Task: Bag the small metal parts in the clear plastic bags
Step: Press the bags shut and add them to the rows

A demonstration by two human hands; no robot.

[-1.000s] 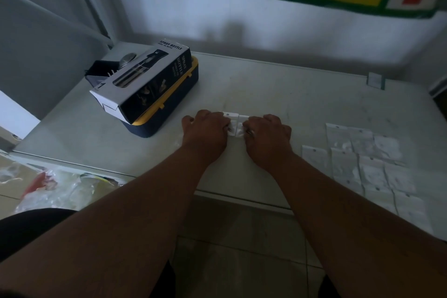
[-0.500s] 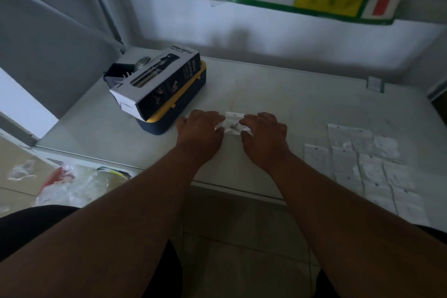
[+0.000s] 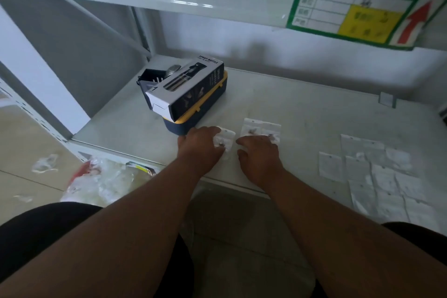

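1. Clear plastic is showing under the left hand (image 3: 202, 146), which is lying on a small bag (image 3: 225, 141) with a dark metal part (image 3: 221, 144) inside; the fingers are curling around the bag's left edge and gripping it against the shelf (image 3: 302, 113).
2. Just right of that bag, the right hand (image 3: 260, 155) is resting on the shelf with its fingers bent loosely and gripping nothing, its fingertips touching the near edge of two more filled bags (image 3: 262, 129).
3. Those two bags are lying flat side by side, each with a small dark part inside.
4. Left of and behind the held bag, a blue and yellow case (image 3: 208, 113) is sitting with a spray bottle box (image 3: 186, 89) lying on top of it.
5. Well to the right of the held bag, rows of flat bags (image 3: 377, 176) are lying on the shelf; their contents are too blurred to tell.
6. Below the shelf, left of the held bag, crumpled plastic (image 3: 101, 179) is lying on the floor.
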